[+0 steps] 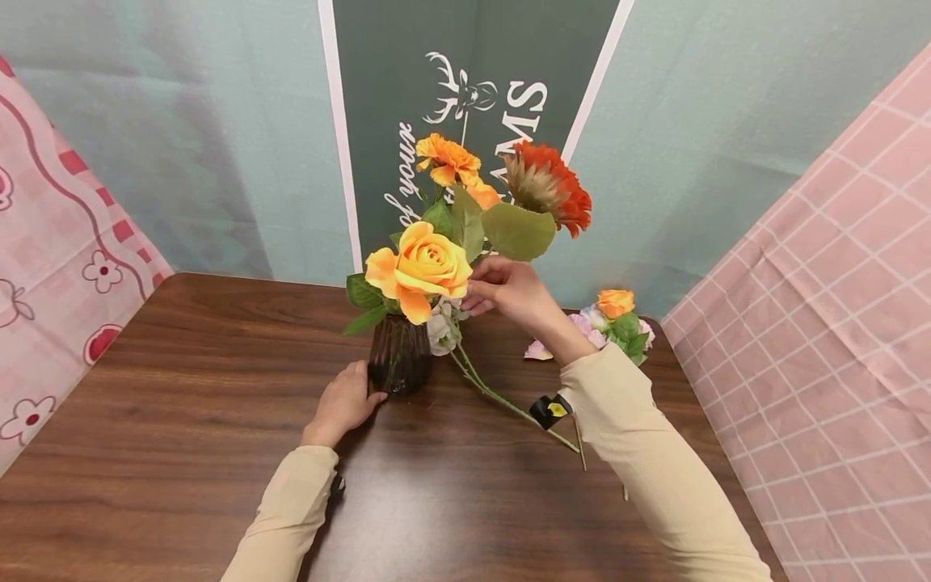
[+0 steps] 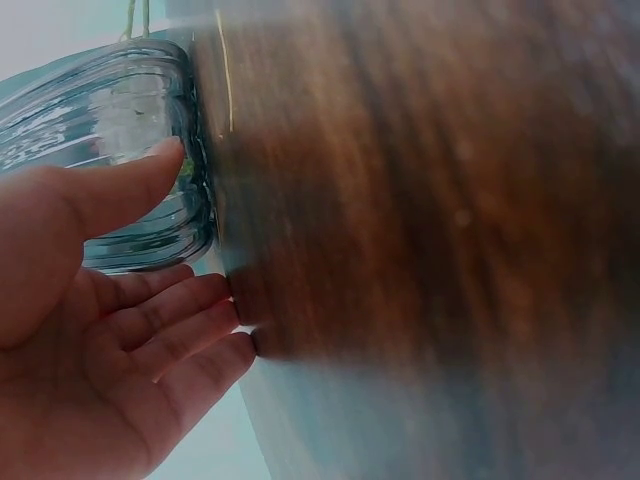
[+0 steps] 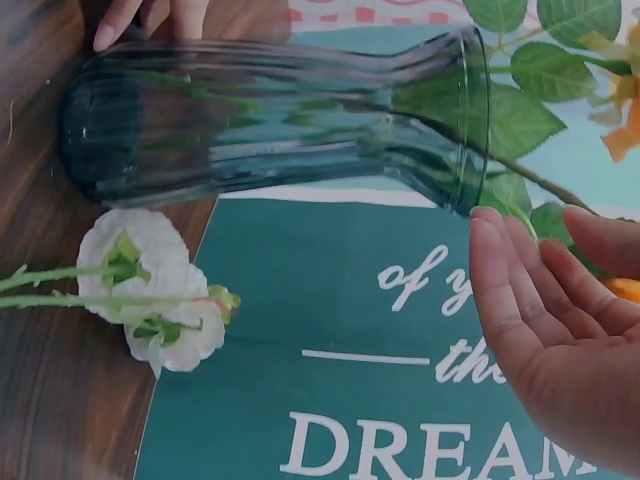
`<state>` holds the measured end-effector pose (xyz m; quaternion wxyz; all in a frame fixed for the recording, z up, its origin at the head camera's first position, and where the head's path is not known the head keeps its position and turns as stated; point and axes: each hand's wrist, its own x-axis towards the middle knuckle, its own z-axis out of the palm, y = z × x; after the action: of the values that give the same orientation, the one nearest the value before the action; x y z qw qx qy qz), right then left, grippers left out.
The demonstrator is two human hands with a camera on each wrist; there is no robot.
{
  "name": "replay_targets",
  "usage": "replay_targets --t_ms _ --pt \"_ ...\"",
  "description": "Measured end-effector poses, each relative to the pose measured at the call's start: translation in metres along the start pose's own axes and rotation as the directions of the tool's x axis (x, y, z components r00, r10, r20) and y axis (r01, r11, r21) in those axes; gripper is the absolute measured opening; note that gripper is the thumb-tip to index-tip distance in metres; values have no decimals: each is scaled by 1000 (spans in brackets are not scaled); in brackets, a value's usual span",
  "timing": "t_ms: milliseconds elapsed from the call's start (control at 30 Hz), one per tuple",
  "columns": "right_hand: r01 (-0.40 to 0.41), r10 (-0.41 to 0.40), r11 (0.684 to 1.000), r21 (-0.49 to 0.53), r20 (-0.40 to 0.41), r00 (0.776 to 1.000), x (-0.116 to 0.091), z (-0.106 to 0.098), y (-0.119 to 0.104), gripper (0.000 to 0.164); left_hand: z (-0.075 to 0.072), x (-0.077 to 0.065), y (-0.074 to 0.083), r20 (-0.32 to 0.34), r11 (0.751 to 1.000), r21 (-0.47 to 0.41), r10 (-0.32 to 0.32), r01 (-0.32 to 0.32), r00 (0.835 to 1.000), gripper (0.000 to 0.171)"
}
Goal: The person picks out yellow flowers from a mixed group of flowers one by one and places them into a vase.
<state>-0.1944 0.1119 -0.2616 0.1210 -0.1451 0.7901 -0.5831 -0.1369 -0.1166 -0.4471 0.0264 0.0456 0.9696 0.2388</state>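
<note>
A dark ribbed glass vase stands on the table, looking blue-green and clear in the right wrist view. It holds a large yellow-orange rose, orange blossoms and a red flower with broad leaves. My left hand rests beside its base, thumb lying across the glass and fingers fairly straight near the tabletop. By the rim is my right hand, just behind the rose. In the right wrist view its thumb and fingers stand apart, close to a brown stem entering the vase.
White flowers on a long green stem lie right of the vase. Farther right, beyond the right forearm, lie an orange rose and pink blossoms. A printed cloth hangs behind the wooden table.
</note>
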Motion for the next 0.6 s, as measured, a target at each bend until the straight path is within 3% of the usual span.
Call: replay_targets --t_ms 300,600 --pt "66 -65 996 -55 16 998 -11 -20 5 13 1 0 0 6 1000 -1 -2 2 1000 54" --pt "25 -29 989 -148 -19 999 -23 -44 17 18 -1 -1 1 -4 1000 0 8 -8 1000 55"
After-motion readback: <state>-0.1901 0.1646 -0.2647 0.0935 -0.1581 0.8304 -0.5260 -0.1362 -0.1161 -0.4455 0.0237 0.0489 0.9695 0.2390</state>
